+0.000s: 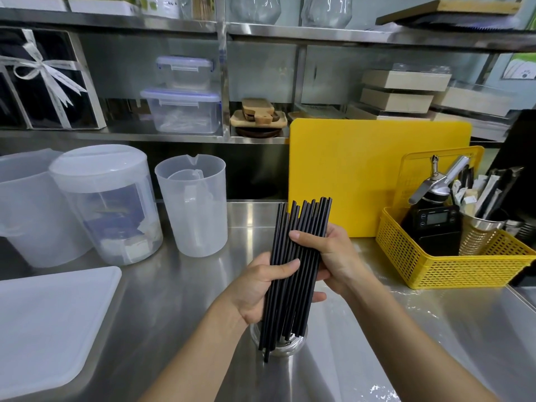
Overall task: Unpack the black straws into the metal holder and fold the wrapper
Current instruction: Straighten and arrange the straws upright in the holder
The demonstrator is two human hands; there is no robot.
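Note:
A bundle of black straws (301, 227) stands nearly upright, tilted slightly right, over the steel counter. My left hand (261, 288) grips the bundle low down, thumb across the front. My right hand (327, 256) holds it higher up from the right side. The lower ends of the straws reach into the round metal holder (295, 346), whose rim shows just below my left hand. A clear plastic wrapper (412, 303) lies flat on the counter to the right, hard to make out.
A yellow basket (452, 265) with a scale, a dispenser and a metal cup of wrapped straws sits at the right. A yellow cutting board (362, 169) leans behind. Clear jugs (191, 204) stand at left, a white board (49, 323) lies near left.

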